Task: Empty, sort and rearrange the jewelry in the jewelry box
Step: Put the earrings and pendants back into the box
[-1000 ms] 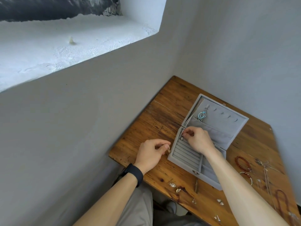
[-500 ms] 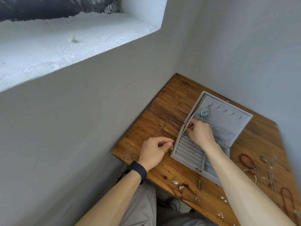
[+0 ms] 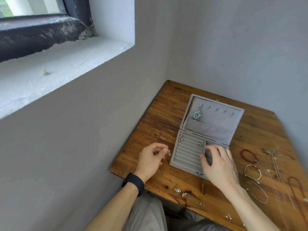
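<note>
right hand (image 3: 218, 165) has left the jewelry box (image 3: 185, 157) corner, blurred, fingers loose; left hand (image 3: 150, 160) pinches a tiny earring (image 3: 169, 154).

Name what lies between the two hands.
The grey slotted rows of the jewelry box lie between the left hand and the right hand, seen in the head view.

On the table (image 3: 166, 114): jewelry box (image 3: 183, 166), lid (image 3: 216, 119) opened behind the slotted tray (image 3: 186, 152). In the tray's far slots, left earrings (image 3: 181, 137) and middle earrings (image 3: 200, 143); in the lid's left, a hanging earring (image 3: 197, 115). Right of the box, bracelets (image 3: 249, 155) and necklaces (image 3: 275, 165); before it, studs (image 3: 178, 190).
</note>
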{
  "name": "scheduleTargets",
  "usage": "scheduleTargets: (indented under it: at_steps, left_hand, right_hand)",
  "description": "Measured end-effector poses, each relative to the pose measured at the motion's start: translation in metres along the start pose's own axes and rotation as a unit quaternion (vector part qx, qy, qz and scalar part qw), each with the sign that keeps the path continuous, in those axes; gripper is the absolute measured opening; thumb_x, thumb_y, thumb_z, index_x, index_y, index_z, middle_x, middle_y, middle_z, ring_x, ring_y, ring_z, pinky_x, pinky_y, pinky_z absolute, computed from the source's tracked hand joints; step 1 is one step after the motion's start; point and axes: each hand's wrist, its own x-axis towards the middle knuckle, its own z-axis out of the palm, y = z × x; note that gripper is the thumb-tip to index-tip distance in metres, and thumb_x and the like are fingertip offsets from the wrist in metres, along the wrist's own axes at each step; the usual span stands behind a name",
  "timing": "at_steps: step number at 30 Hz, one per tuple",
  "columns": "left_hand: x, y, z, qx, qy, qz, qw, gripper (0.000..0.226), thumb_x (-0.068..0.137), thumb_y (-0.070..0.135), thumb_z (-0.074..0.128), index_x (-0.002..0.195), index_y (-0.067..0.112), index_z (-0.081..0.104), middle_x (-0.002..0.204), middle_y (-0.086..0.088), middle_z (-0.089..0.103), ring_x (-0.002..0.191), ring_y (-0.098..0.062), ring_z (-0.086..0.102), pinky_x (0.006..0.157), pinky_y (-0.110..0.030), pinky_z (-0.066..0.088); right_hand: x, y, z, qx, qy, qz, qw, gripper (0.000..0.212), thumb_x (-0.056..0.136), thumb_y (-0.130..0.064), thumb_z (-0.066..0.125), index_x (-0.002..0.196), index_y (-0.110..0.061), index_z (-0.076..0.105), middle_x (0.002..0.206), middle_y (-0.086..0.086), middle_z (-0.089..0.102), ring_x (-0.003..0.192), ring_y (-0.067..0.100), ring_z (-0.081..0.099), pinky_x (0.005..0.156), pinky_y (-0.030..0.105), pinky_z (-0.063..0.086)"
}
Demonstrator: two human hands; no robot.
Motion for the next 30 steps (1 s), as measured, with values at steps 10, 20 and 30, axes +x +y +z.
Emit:
scheduleTargets:
  at_steps: [10, 20, 30]
  left_hand:
    - [0.046, 0.040, 0.041, 0.249, -0.098, 0.093, 0.959, 0.004, 0.091, 0.029, 0.072, 0.093, 0.030, 0.075, 0.114, 0.010, 0.063, 0.111, -0.004, 0.050, 0.097, -0.024, 0.039]
    - [0.094, 0.058, 0.061, 0.364, -0.115, 0.015, 0.924, 0.003, 0.090, 0.036, 0.072, 0.090, 0.033, 0.073, 0.093, 0.010, 0.067, 0.092, -0.009, 0.058, 0.068, -0.017, 0.039]
    - [0.099, 0.058, 0.079, 0.381, -0.085, -0.022, 0.920, 0.005, 0.091, 0.032, 0.072, 0.086, 0.032, 0.071, 0.078, 0.018, 0.061, 0.077, -0.001, 0.054, 0.077, -0.024, 0.044]
  right_hand:
    - [-0.019, 0.015, 0.011, -0.039, -0.154, 0.070, 0.985, 0.081, 0.088, -0.072, -0.013, 0.159, -0.036, 0.002, 0.166, -0.003, -0.014, 0.151, 0.019, -0.022, 0.122, 0.052, -0.010]
    - [-0.020, 0.016, 0.014, -0.009, -0.143, 0.077, 0.987, 0.080, 0.091, -0.070, -0.008, 0.160, -0.031, 0.005, 0.167, 0.000, -0.006, 0.152, 0.019, -0.017, 0.120, 0.050, -0.014]
    - [-0.022, 0.017, 0.016, 0.003, -0.130, 0.075, 0.989, 0.077, 0.095, -0.068, -0.001, 0.160, -0.028, 0.008, 0.168, 0.005, -0.002, 0.154, 0.021, -0.013, 0.121, 0.053, -0.013]
